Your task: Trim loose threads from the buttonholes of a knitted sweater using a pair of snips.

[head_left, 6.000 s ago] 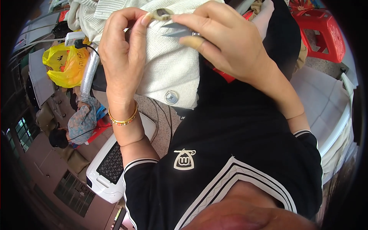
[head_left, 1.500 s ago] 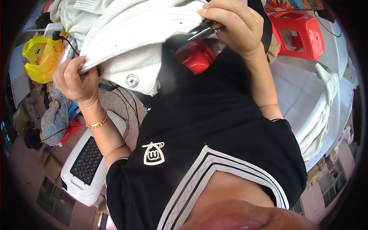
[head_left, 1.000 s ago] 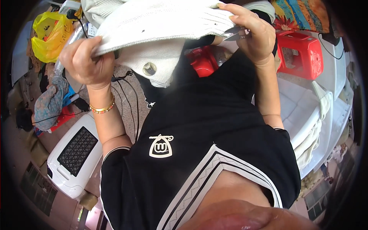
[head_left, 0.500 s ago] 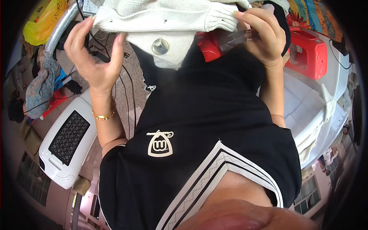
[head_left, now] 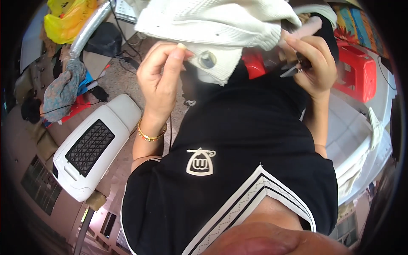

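Observation:
A white ribbed knit garment [head_left: 221, 25] with a round metal button [head_left: 207, 59] lies across the top of the view, over my black top. My left hand [head_left: 160, 80], with a gold bangle at the wrist, has its fingers apart and its fingertips touching the garment's edge just left of the button. My right hand [head_left: 312, 63] is closed on small dark snips [head_left: 293, 68] at the garment's right end, next to a cuff.
A white appliance with a black grille [head_left: 91, 148] stands at the lower left. A red plastic stool [head_left: 357, 72] is at the right, beside a white plastic tub [head_left: 361, 136]. A yellow bag [head_left: 63, 23], loose cloth [head_left: 61, 91] and cables lie at the upper left.
The garment has been turned and spread across the top. My left hand let go of its bunched edge and now touches it near the button. My right hand stays at the right end.

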Available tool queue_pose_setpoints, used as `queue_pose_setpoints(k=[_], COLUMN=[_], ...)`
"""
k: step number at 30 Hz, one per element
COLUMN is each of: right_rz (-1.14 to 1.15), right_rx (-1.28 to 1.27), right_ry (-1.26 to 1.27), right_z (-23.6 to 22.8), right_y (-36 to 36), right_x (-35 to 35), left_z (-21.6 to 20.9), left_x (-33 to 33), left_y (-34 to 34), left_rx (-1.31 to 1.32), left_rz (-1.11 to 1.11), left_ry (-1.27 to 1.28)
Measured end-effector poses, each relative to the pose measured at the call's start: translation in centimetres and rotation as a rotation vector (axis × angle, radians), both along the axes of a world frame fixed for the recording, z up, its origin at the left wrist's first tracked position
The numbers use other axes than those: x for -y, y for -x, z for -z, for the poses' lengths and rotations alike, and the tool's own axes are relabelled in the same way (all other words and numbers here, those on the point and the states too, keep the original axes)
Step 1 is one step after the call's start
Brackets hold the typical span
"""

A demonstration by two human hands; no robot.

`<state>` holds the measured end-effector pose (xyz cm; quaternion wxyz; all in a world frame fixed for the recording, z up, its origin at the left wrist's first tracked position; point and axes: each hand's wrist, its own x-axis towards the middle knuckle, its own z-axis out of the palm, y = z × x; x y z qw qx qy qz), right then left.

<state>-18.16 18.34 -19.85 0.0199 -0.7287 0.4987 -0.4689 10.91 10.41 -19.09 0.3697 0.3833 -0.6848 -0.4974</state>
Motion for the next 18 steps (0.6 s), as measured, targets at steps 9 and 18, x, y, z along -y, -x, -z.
queue_pose_setpoints(k=[9, 18], right_rz=[-0.013, 0.044], right_rx=[-0.123, -0.118], right_ry=[-0.264, -0.281], right_z=[1.8, 3.3], right_y=[0.0, 3.6], right_x=[1.0, 3.7], left_z=[1.3, -1.9], left_x=[2.8, 8.6], left_y=[-0.3, 1.6], left_rx=[-0.129, -0.494], left_rz=[-0.269, -0.173], left_ry=[0.082, 0.038])
